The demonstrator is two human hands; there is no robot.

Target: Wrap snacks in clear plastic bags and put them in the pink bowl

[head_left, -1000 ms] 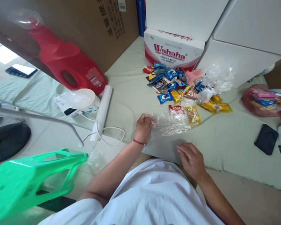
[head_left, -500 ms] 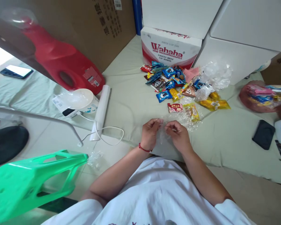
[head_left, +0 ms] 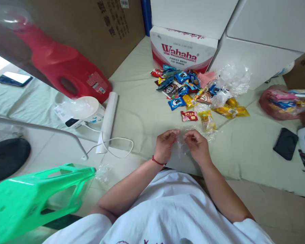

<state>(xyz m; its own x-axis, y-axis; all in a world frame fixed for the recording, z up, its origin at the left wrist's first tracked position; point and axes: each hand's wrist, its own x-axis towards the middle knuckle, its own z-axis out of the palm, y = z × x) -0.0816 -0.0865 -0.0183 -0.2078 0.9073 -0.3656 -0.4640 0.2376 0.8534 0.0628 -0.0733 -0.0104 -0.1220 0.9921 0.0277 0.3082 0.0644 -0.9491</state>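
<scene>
My left hand (head_left: 164,145), with a red string at the wrist, and my right hand (head_left: 197,145) are close together over the near edge of a pale green mattress (head_left: 142,108). Both pinch the top edge of a clear plastic bag (head_left: 180,149), which hangs between them. Just beyond my hands lies a heap of small snack packets (head_left: 190,93) in blue, yellow and red wrappers. A red packet (head_left: 189,116) and a yellow packet (head_left: 206,121) lie nearest to my fingers.
A Wahaha carton (head_left: 183,51) and white boxes stand behind the snacks, with crumpled clear bags (head_left: 234,79) beside them. A red bag of snacks (head_left: 284,103) and a black pouch (head_left: 286,144) lie right. Left are a roll (head_left: 107,122), a white device with cable (head_left: 76,112), a green stool (head_left: 35,196).
My right hand came up from the mattress edge and joined my left hand on the clear bag. The bag was gathered from lying spread out to being pinched between both hands.
</scene>
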